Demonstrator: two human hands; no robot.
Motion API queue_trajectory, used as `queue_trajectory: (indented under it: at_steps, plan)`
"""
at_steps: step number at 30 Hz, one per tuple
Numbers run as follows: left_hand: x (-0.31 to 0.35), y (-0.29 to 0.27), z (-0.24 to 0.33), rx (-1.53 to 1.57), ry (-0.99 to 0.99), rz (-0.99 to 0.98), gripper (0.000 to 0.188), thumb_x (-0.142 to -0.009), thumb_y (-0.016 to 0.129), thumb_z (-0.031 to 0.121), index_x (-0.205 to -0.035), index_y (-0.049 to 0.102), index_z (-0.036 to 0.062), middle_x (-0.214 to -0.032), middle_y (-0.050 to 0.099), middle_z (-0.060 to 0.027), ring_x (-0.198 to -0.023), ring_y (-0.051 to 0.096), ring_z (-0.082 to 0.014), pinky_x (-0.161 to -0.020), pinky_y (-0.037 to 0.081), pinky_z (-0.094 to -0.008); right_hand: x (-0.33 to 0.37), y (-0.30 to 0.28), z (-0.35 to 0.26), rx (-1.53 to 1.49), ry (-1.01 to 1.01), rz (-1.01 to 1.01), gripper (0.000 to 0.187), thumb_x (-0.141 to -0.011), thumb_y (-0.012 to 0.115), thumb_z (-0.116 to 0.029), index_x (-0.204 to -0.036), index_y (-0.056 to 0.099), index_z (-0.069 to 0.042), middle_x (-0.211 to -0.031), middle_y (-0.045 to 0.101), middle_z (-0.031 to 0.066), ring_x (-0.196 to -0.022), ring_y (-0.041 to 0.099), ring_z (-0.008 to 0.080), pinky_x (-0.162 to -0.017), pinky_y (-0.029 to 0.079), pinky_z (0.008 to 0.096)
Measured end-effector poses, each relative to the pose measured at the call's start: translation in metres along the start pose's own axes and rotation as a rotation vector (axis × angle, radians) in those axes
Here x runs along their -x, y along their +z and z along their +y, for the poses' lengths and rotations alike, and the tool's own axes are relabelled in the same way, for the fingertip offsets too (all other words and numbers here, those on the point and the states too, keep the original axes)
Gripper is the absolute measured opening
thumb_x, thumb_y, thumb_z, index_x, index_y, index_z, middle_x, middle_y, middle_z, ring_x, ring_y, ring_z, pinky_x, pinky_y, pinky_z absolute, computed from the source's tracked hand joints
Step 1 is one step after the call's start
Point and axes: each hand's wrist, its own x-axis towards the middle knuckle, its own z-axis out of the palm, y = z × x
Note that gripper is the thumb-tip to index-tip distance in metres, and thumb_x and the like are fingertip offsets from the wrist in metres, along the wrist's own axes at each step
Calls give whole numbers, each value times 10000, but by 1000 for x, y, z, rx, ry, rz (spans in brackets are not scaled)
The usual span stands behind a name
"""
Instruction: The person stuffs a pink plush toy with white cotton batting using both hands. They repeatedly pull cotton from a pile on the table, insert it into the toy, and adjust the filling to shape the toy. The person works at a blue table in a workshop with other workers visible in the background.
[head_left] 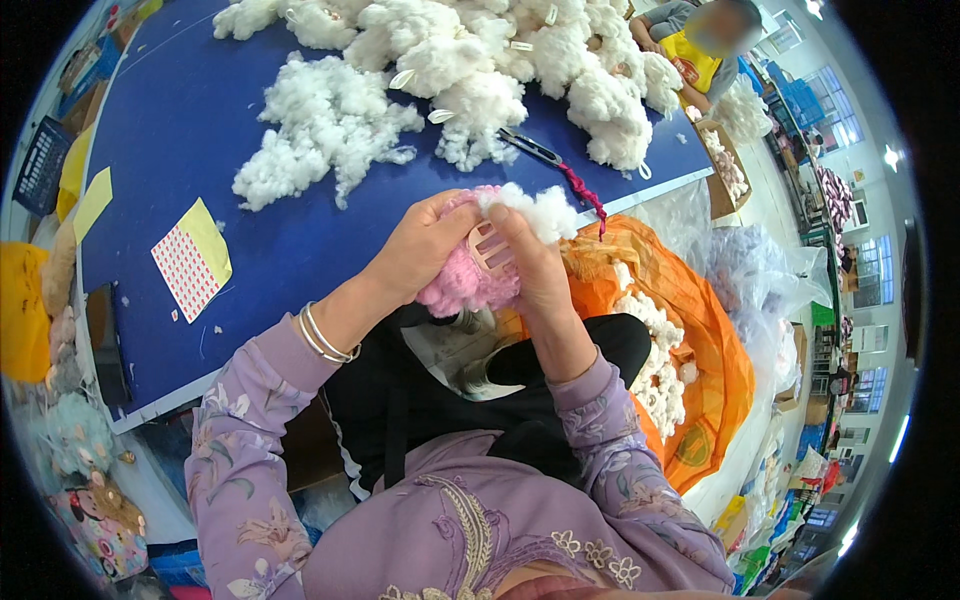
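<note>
Nearest you, your lilac floral sleeves (pixel 250 420) reach forward, and two silver bangles (pixel 322 335) circle your left wrist. Over your lap, near the tabletop's close edge, both hands hold a pink fluffy piece (pixel 455 285) between them. Your left hand (pixel 425 240) has its grip narrow around the left side; your right hand (pixel 540 265) grips the right side, its thumb beside a slotted pale patch (pixel 490 250). A white tuft (pixel 548 213) sits at the top, against your right hand — whether it is pinched there, you cannot tell.

Right of your knee, an orange sack (pixel 715 350) gapes around white fluffy pieces (pixel 655 345). On the blue tabletop (pixel 130 250), a sheet with small red marks (pixel 190 260) lies to the left. Beyond your hands rest a metal tool (pixel 532 148) with a magenta cord (pixel 582 190), loose white stuffing (pixel 325 125) and, farther off, a heap of tagged white fluffy pieces (pixel 440 50) — past its right side, a co-worker (pixel 690 60) in yellow.
</note>
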Motion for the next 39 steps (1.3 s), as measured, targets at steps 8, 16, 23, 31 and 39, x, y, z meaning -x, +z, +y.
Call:
queue_trajectory:
  at_steps: [8, 16, 23, 31, 39]
  plan:
    - [2, -3, 3, -119, -35, -15, 232, -1008, 483, 186, -1100, 604, 11, -999, 660, -47, -833, 640, -80, -731, 548, -246, 8, 2, -1, 118, -45, 54, 210, -900, 657, -239, -996, 661, -52, -871, 644, -3, -728, 593, 70, -612, 471, 225]
    - [3, 10, 15, -1128, 702, 231, 293, -830, 703, 134, -1093, 611, 43, -1164, 600, -114, -1018, 589, -237, -911, 472, -350, -11, -20, 19, -63, -42, 81, 252, -932, 619, -253, -1036, 633, -24, -906, 649, 38, -766, 615, 102, -651, 490, 237]
    - [3, 6, 10, -922, 436, 77, 383, -827, 740, 181, -1140, 578, 32, -1181, 598, -124, -1058, 603, -204, -906, 486, -324, -8, -13, 15, 16, -95, 116, 240, -958, 602, -268, -1004, 639, -36, -900, 648, 33, -761, 603, 96, -669, 493, 243]
    - [1, 7, 21, -518, -6, 113, 376, -906, 698, 225, -1124, 558, -47, -1008, 653, -87, -898, 605, -85, -754, 525, -262, -8, -11, 10, 82, -202, 110, 297, -964, 606, -314, -998, 639, -20, -884, 677, 69, -730, 631, 117, -617, 502, 248]
    - [-1, -5, 12, -435, 34, 45, 273, -917, 683, 179, -1113, 616, 1, -988, 658, -16, -860, 595, -41, -742, 509, -223, -11, -17, 9, 124, -122, 85, 332, -939, 642, -343, -990, 652, -15, -890, 672, 52, -749, 623, 108, -643, 506, 257]
